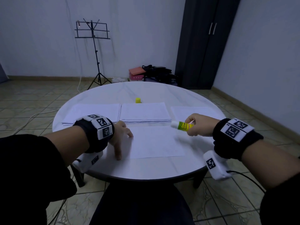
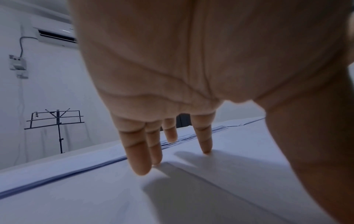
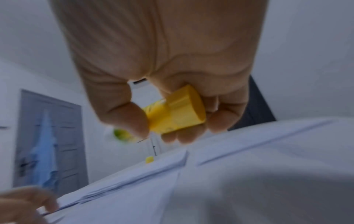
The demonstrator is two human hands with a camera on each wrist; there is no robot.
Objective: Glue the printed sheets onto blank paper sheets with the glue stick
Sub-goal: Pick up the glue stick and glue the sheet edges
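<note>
Right hand gripped the uncapped glue stick, its white tip aimed left and raised above the single sheet lying near the front edge of the tabletop. Left hand was spread flat, fingertips pressing down at that sheet's left edge, holding nothing.

To do this step well, I judged the tip should come down near one corner and travel in steady strokes along all four edges and across the middle, while the left hand kept the paper from creeping; light pressure would avoid wrinkling or tearing. Whether this sheet was printed or blank, the pictures were too faint to tell.

Counted: one glue stick, one yellow cap standing toward the far edge, one loose sheet in front, and three piles behind it, left pile, middle pile and right pile. Sheets within the piles could not be counted.
</note>
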